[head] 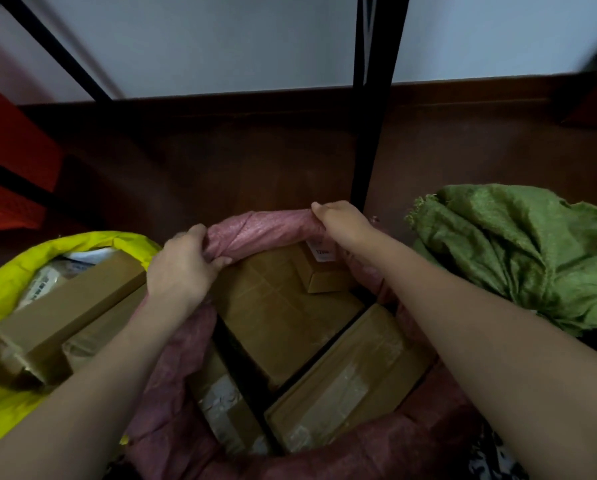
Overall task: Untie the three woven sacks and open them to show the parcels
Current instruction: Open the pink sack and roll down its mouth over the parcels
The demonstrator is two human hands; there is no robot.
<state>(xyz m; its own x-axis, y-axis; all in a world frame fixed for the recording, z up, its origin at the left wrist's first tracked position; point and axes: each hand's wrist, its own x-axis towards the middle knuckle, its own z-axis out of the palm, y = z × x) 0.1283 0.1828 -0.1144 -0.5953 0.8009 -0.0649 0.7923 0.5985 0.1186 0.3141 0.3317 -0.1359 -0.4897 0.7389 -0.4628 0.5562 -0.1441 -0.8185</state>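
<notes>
A pink woven sack [266,226] stands open in the middle, its rim rolled outward. Several brown cardboard parcels [283,313] show inside it. My left hand [182,265] grips the rolled rim at the far left. My right hand [342,220] grips the same rim at the far right. On the left a yellow sack [9,282] is open, with long cardboard boxes [68,306] and a wrapped packet visible inside. On the right a green woven sack [519,247] lies crumpled and closed over; its contents are hidden.
A black metal rack post [370,133] rises just behind the pink sack. A slanted black bar [58,53] crosses the upper left before a white wall. Dark brown floor [221,161] lies beyond the sacks. A red object [9,150] sits at the far left.
</notes>
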